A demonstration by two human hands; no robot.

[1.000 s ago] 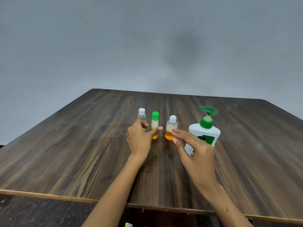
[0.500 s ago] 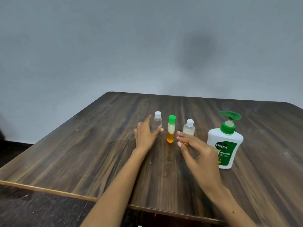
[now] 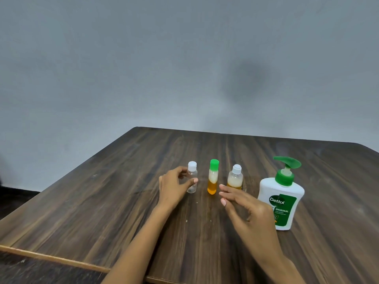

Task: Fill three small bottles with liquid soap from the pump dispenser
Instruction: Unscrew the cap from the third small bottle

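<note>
Three small bottles stand in a row on the dark wooden table (image 3: 114, 203). The left one is a clear bottle (image 3: 192, 188) with a white cap, and my left hand (image 3: 173, 188) holds it between thumb and fingers. The middle bottle (image 3: 212, 181) has a green cap and orange liquid under white foam. The right bottle (image 3: 235, 178) has a white cap and some orange liquid at its bottom. My right hand (image 3: 246, 210) hovers with straight fingers just in front of the right bottle and hides its base. The white Dettol pump dispenser (image 3: 284, 198) with a green pump stands at the right.
A grey wall rises behind the table. The table's near edge has a light wooden trim (image 3: 51, 258), and a dark floor shows below it at the lower left.
My left thumb and fingers have come round the clear bottle. My right hand has drawn back a little from the right bottle. The view has drifted to the left.
</note>
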